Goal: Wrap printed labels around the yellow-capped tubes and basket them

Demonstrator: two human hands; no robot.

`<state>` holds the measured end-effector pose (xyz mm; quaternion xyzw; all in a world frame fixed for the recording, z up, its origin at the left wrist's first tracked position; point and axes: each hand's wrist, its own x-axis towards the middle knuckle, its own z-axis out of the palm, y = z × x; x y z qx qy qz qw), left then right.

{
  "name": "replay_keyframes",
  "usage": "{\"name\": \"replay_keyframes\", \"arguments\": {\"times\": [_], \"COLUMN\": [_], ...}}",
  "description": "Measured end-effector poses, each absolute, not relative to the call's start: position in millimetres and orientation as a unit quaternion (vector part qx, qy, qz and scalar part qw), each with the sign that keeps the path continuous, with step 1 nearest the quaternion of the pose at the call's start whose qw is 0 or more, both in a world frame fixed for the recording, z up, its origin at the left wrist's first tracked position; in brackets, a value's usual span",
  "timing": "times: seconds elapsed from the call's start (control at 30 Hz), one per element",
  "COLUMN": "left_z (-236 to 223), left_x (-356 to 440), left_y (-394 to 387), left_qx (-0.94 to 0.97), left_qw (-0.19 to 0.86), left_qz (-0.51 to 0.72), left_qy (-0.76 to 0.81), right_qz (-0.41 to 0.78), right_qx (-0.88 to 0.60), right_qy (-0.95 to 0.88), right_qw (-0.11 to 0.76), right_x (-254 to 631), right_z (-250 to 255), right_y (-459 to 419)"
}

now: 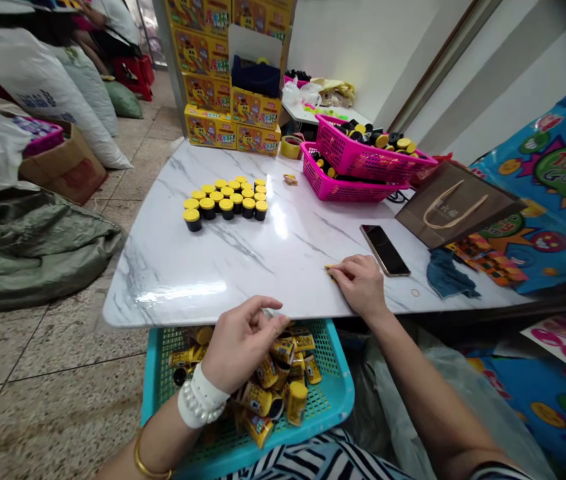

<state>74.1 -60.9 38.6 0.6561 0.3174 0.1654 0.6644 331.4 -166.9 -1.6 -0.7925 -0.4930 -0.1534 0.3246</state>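
Note:
My left hand (243, 341) is closed with thumb and fingers pinched, above a turquoise basket (335, 400). A small pale bit shows between its fingers, too little to name. Small yellow printed tubes (265, 373) lie jumbled in the basket, partly hidden by the hand. At the table's front, my right hand (360, 283) pinches a small yellow piece (330, 269), its kind unclear, against the white marbled tabletop (203, 267). Farther back on the left stand several small black tubs with yellow lids (227, 208), grouped in uneven rows.
Two stacked pink baskets (353, 190) hold black and yellow pieces. Nearby are a phone (385, 250), a brown paper bag (455, 207), blue cloth (450, 275) and a tape roll (291, 147). Printed yellow boxes (207, 127) rise behind. Sacks (37, 247) lie on the left floor.

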Motion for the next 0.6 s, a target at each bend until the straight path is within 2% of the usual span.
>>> {"name": "replay_keyframes", "arguments": {"times": [0.17, 0.33, 0.47, 0.53, 0.6], "left_z": [39, 28, 28, 29, 31], "left_x": [96, 87, 67, 62, 61], "left_y": [-44, -22, -5, 1, 6], "left_qx": [0.585, 0.549, 0.595, 0.63, 0.658], "left_qw": [0.708, 0.717, 0.699, 0.686, 0.66], "left_qz": [0.216, 0.29, 0.268, 0.249, 0.254], "left_qy": [0.332, 0.316, 0.291, 0.266, 0.257], "right_qz": [-0.134, -0.031, 0.21, 0.342, 0.426], "right_qx": [-0.679, -0.594, -0.605, -0.611, -0.617], "right_qy": [-0.544, -0.615, -0.54, -0.503, -0.496], "right_qw": [0.474, 0.518, 0.546, 0.507, 0.438], "right_x": [268, 218, 217, 223, 225], "right_z": [15, 16, 25, 34, 43], "right_y": [-140, -118, -108, -102, -94]}}
